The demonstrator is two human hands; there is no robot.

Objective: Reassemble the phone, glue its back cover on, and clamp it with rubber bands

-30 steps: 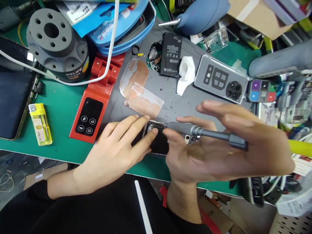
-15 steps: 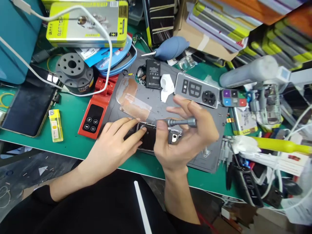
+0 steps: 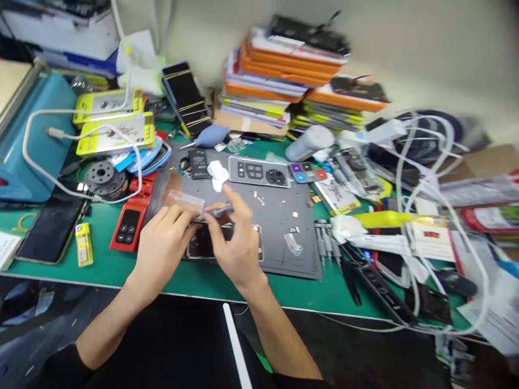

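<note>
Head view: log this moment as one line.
right hand: holds screwdriver | left hand: near screwdriver tip | phone: on gray mat, partly hidden

In our right hand [image 3: 238, 243] we are holding a grey screwdriver [image 3: 221, 209] near the far edge of a phone [image 3: 199, 246], which is lying on a dark grey mat [image 3: 279, 229]. Our left hand [image 3: 164, 240] is curling its fingers close to the screwdriver's end, contact unclear. Beyond our hands, a black battery [image 3: 198, 164], a crumpled white tissue [image 3: 218, 174] and a silver phone back [image 3: 258, 171] are lying in a row. On our left, a yellow lighter [image 3: 84, 246] is lying beside a red device [image 3: 128, 227].
</note>
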